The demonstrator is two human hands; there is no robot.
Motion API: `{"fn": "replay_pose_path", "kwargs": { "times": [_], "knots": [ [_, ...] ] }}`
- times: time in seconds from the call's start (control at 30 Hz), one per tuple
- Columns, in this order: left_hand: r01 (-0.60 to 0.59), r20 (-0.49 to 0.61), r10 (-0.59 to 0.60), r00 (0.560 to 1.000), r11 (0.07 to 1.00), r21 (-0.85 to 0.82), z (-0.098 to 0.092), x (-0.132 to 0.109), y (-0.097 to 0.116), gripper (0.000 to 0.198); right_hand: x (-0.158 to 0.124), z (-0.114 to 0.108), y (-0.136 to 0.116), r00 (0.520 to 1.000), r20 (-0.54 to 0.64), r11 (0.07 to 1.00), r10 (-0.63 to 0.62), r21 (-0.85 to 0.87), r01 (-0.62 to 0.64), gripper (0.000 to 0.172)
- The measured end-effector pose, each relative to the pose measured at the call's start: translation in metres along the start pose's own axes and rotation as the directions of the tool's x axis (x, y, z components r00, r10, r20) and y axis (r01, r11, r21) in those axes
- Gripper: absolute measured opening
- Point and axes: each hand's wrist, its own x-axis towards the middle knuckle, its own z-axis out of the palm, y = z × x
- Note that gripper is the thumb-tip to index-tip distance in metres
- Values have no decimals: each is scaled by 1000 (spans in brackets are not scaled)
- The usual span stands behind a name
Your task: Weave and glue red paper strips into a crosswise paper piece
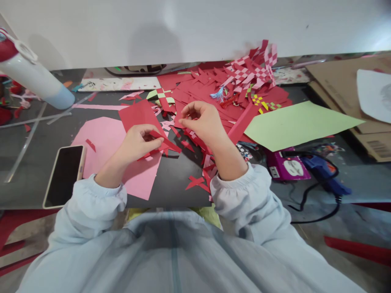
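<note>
Landmark: pink sheet (102, 132) on the dark worktop (179, 183). Left hand (137, 140) over the sheet's right part; thumb and fingers pinch a narrow red paper piece (171, 143), its free end pointing right, past the sheet's edge. Right hand (207, 120) to the right of the sheet, fingers curled, thumb and forefinger tips close. Cannot tell whether a scrap sits between them; red paper lies directly behind.

Handling, as I judge it: a light left pinch, near the part being worked, should spare the narrow piece creases and buckling. Right side best brought in with fingertips alone, edges lined up before any pressing. Loose slivers right of the pink sheet could snag or slip underneath; the sheet itself looks a kinder ground.

Looks, left to right: red sheet (139, 116) overlaps the pink sheet's far right corner, plain, straight-edged. Whether it joins the pinched piece: hidden by the hand. Pinched piece is narrow, bright red, darker in shade; layers too small to count. Right of the pink sheet and beyond, red scraps (195, 91) heap untidily, with pink-and-red checked weaves (241, 73) at the back.
</note>
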Motion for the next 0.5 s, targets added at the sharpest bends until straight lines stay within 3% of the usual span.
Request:
{"fn": "replay_pose_path", "kwargs": {
  "times": [0.07,0.17,0.3,0.5],
  "knots": [
    [23,12,-22,1000,1000,-16,0,-1,1,16,3,-2,4,998,-60,999,-22,46,25,4],
    [55,15,-55,998,998,-16,0,-1,2,16,11,-11,13,992,-115,995,-58,71,67,17],
    [98,0,-98,995,995,-21,1,-1,3,16,23,-31,26,961,-238,989,-141,12,148,14],
    [74,8,-74,997,997,-26,0,1,0,21,35,-48,35,942,-332,995,-46,72,74,17]
  ]
}}
